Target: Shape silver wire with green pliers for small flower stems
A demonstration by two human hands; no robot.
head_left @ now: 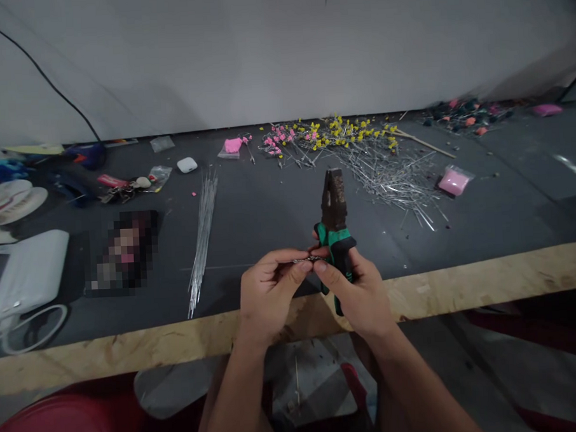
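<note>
Between my two hands is a short piece of dark twisted wire [309, 259]. The thumb and fingertips of my left hand [267, 296] are closed on it. My right hand [365, 295] is closed too: its thumb and fingertip meet at the wire's right end, while combination pliers [335, 207] with green and black handles rest in the same hand. The pliers' jaws point up and away, touching nothing. Left of my hands lies a bundle of straight thin metal wires [203, 232] on the dark tabletop.
Behind my hands is a heap of wire stems [391, 179], with yellow and pink tips [336, 132]. Pink packets [454, 181] lie nearby. On the left are a white power bank [30, 272], a blurred-out object [125, 252] and keys [124, 187]. A wooden edge [188, 335] borders the table.
</note>
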